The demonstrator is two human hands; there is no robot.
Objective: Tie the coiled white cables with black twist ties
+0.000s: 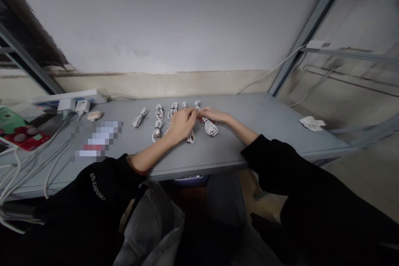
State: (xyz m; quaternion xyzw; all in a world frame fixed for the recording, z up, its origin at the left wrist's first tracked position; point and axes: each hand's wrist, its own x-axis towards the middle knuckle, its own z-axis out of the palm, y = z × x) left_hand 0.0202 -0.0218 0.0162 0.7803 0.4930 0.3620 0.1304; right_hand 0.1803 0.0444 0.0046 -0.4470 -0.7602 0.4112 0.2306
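Several white cables, coiled and tied with dark ties, lie in loose rows on a grey table. My left hand (183, 124) is closed in a pinch above the rows, its fingertips meeting those of my right hand; whatever is in the pinch is hidden. My right hand (215, 115) has its fingers closed at the upper end of a tied cable bundle (210, 128), whose loops stick out below. Partly under my left hand is another cable bundle (191, 136). Further bundles show at the back (197, 104) and to the left (157, 130).
A separate cable bundle (140, 118) lies left of the rows. Farther left are a power strip (90, 96) with plugged-in chargers (82, 107), a blurred-out flat item (98, 141) and loose white cords (51, 170). A crumpled tissue (312, 124) lies at right. Metal posts (307, 29) flank the table.
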